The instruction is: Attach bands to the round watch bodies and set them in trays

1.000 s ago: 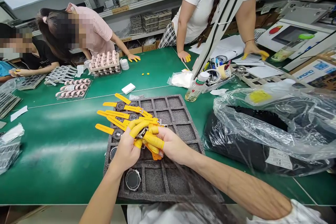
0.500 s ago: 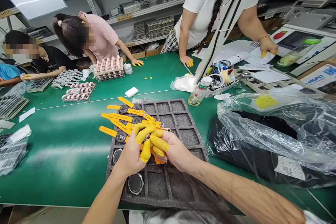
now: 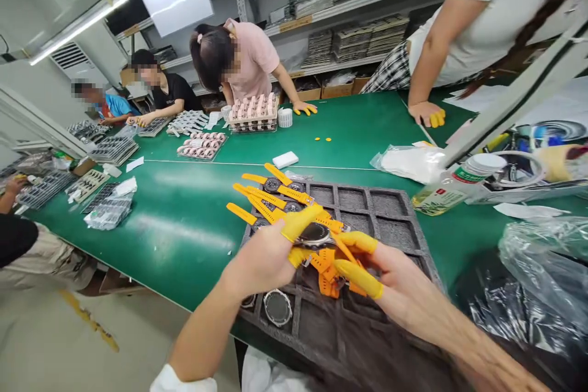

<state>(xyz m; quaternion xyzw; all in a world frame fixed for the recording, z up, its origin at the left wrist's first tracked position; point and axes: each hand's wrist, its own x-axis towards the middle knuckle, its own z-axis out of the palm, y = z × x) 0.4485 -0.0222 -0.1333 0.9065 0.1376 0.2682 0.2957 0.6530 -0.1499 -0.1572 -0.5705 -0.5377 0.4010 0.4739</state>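
Note:
My left hand (image 3: pixel 261 260), with yellow finger cots, is closed on the edge of a dark round watch (image 3: pixel 316 233) over the foam tray (image 3: pixel 416 226). Between the fingers of my right hand (image 3: pixel 390 275) is pinched an orange watch strap (image 3: pixel 343 248) at the watch's right side. More orange straps (image 3: pixel 327 282) lie bunched under the hands. Several watches with orange straps (image 3: pixel 272 185) rest across the tray's far left part. A strapless watch head (image 3: pixel 278 308) sits in a near compartment. Whether the pinched strap is joined to the watch I cannot tell.
A clear bottle (image 3: pixel 459 184) and a lamp arm (image 3: pixel 514 92) stand at the right. Plastic-wrapped black goods (image 3: pixel 509 300) lie right of the tray. Beyond it are a white block (image 3: pixel 285 159) and trays of pink rolls (image 3: pixel 252 113). Co-workers are across the table.
The view has swung left, showing more of the room. My hands have moved apart from a tight clasp, and the watch face now shows between them.

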